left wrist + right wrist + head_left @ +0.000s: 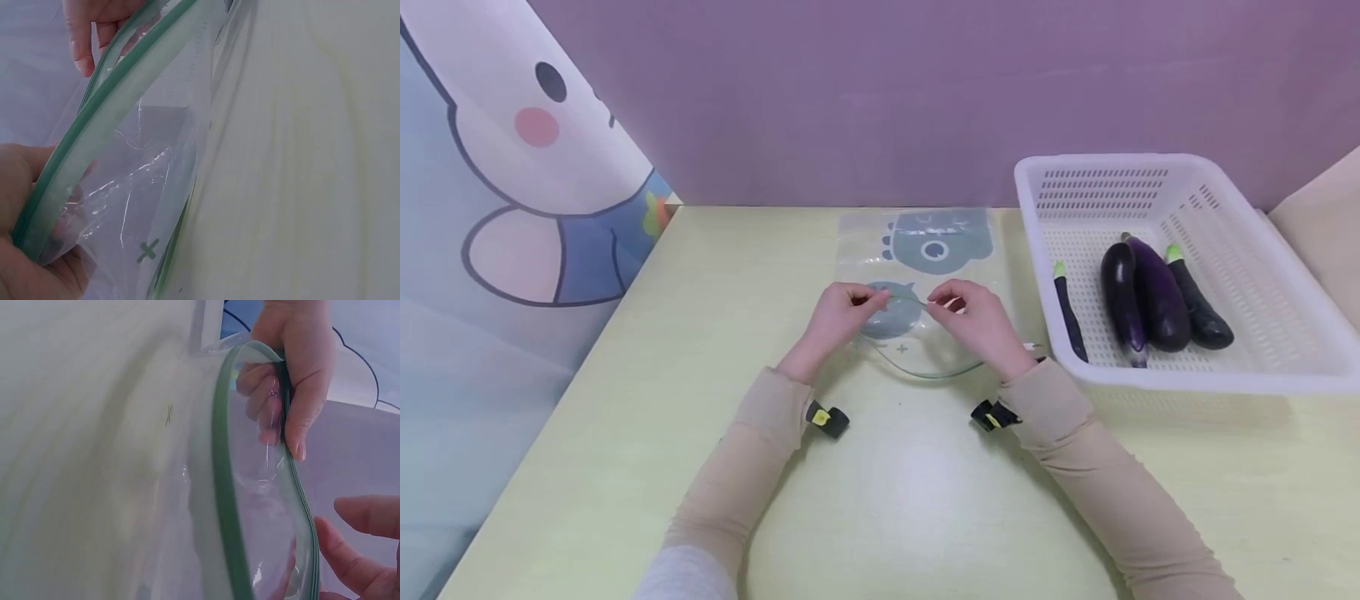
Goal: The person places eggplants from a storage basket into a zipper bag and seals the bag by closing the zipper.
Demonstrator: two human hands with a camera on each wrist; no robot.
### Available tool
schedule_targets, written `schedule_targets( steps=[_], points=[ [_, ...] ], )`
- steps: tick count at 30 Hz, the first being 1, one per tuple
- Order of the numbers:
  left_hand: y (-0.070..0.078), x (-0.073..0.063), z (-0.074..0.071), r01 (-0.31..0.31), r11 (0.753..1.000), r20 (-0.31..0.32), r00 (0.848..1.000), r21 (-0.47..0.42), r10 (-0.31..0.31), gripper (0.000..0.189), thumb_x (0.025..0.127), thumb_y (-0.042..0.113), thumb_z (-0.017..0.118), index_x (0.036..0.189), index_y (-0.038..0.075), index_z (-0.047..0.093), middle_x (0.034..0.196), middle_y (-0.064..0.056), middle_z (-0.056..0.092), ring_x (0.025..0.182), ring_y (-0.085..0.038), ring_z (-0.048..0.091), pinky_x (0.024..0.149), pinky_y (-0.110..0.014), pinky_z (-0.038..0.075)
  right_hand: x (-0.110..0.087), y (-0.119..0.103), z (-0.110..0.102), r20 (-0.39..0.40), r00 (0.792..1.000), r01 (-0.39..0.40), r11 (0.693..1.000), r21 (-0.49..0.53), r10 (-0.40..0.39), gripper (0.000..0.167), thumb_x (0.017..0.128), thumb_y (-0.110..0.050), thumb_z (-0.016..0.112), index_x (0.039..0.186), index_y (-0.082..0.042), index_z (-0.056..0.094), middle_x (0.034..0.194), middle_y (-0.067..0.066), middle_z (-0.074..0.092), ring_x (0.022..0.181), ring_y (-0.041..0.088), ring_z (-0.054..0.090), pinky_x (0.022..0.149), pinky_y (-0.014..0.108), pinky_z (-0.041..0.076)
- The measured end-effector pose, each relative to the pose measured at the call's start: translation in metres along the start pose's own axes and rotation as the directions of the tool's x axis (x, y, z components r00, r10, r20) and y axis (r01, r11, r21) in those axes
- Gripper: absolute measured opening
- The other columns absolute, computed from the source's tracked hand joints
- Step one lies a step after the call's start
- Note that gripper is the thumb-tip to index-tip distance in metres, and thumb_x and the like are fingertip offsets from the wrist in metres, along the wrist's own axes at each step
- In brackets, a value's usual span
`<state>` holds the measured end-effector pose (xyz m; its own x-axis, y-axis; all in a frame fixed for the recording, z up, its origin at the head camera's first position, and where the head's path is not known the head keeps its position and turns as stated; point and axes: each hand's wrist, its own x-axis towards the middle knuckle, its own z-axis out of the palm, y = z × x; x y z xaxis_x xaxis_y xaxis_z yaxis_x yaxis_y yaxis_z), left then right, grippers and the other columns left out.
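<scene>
A clear resealable bag (917, 346) with a green zip edge and a blue-grey cartoon print lies on the table, its mouth raised and parted. My left hand (846, 312) pinches the far rim; in the right wrist view that hand (300, 375) has curled fingers showing through the plastic. My right hand (973, 321) grips the same rim a short way to the right. One fingertip (331, 540) touches the rim's outer side, and part of the hand shows blurred through the film. The near green strip (106, 103) hangs slack, away from the far one.
To the right stands a white plastic basket (1195, 379) with several dark purple eggplants (1161, 292) of different sizes in it. A purple wall (850, 100) rises behind the pale table (880, 500). A cartoon-printed cloth (490, 375) hangs at the left.
</scene>
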<state>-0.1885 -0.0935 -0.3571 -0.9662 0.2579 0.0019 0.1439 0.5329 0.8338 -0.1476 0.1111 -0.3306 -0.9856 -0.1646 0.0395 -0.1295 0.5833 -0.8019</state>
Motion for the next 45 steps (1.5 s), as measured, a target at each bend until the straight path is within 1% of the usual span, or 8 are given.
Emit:
schedule_targets(
  steps=[9,14,18,26,31,34,38,45],
  points=[
    [0.000,0.000,-0.002,-0.020,1.000,-0.010,1.000,-0.004,0.020,0.026,0.094,0.022,0.059,0.090,-0.001,0.071,0.084,-0.017,0.066,0.065,-0.013,0.046,0.059,-0.022,0.038,0.000,-0.002,0.000,0.006,0.999,0.035,0.999,-0.032,-0.035,0.015,0.088,0.000,0.057,0.099,0.000,0.067,0.097,0.016,0.067,0.091,0.030,0.059,0.077,0.037,0.046],
    [-0.001,0.000,-0.003,-0.013,1.000,-0.014,1.000,-0.008,0.013,0.025,0.093,0.022,0.060,0.089,0.000,0.070,0.083,-0.017,0.065,0.067,-0.014,0.047,0.061,-0.023,0.039,0.000,-0.004,0.001,0.004,0.999,0.053,0.997,-0.058,-0.052,0.014,0.090,-0.003,0.057,0.100,0.000,0.067,0.098,0.015,0.067,0.089,0.029,0.059,0.077,0.037,0.046],
    [-0.003,0.000,-0.003,0.003,1.000,-0.007,1.000,-0.015,-0.003,0.025,0.093,0.023,0.060,0.091,0.000,0.070,0.084,-0.017,0.065,0.069,-0.015,0.049,0.062,-0.023,0.040,-0.003,-0.006,0.001,0.020,0.998,0.054,0.994,-0.091,-0.052,0.017,0.092,-0.007,0.057,0.103,0.000,0.067,0.102,0.016,0.066,0.091,0.029,0.059,0.077,0.038,0.047],
    [-0.007,-0.002,-0.002,0.012,1.000,-0.012,1.000,-0.011,-0.012,0.025,0.093,0.024,0.061,0.093,0.000,0.070,0.082,-0.015,0.064,0.070,-0.015,0.049,0.063,-0.024,0.040,-0.007,-0.010,0.000,0.092,0.992,0.099,0.983,-0.152,-0.085,0.025,0.093,-0.010,0.054,0.111,0.003,0.067,0.110,0.019,0.065,0.093,0.030,0.060,0.078,0.039,0.048],
    [-0.007,-0.002,-0.002,0.008,1.000,-0.010,1.000,-0.013,-0.008,0.024,0.092,0.022,0.061,0.094,0.000,0.070,0.084,-0.017,0.065,0.070,-0.015,0.049,0.063,-0.023,0.041,-0.009,-0.011,-0.004,0.138,0.988,0.085,0.983,-0.164,-0.062,0.028,0.095,-0.012,0.052,0.114,0.004,0.065,0.114,0.020,0.064,0.099,0.032,0.060,0.086,0.044,0.047],
    [-0.007,-0.002,-0.002,0.003,1.000,-0.007,1.000,-0.016,-0.003,0.023,0.092,0.022,0.062,0.094,0.001,0.071,0.084,-0.017,0.065,0.070,-0.015,0.049,0.063,-0.022,0.040,-0.010,-0.011,-0.006,0.158,0.986,0.082,0.982,-0.170,-0.055,0.028,0.093,-0.013,0.054,0.115,0.004,0.064,0.113,0.020,0.064,0.099,0.032,0.060,0.087,0.044,0.047],
    [-0.006,-0.003,-0.003,-0.001,1.000,-0.009,1.000,-0.016,0.001,0.023,0.092,0.022,0.062,0.093,0.001,0.071,0.083,-0.016,0.064,0.069,-0.015,0.048,0.062,-0.023,0.040,-0.010,-0.013,-0.008,0.153,0.985,0.099,0.982,-0.162,-0.074,0.028,0.092,-0.013,0.057,0.114,0.004,0.062,0.109,0.020,0.066,0.097,0.031,0.061,0.084,0.043,0.048],
    [-0.004,-0.002,-0.001,-0.005,1.000,0.001,1.000,-0.020,0.005,0.022,0.092,0.022,0.061,0.093,0.001,0.070,0.080,-0.014,0.063,0.068,-0.014,0.048,0.062,-0.022,0.040,-0.017,-0.017,-0.019,0.094,0.991,0.103,0.985,-0.141,-0.090,0.028,0.092,-0.014,0.058,0.113,0.003,0.063,0.107,0.018,0.067,0.093,0.031,0.063,0.080,0.041,0.050]
  ],
)
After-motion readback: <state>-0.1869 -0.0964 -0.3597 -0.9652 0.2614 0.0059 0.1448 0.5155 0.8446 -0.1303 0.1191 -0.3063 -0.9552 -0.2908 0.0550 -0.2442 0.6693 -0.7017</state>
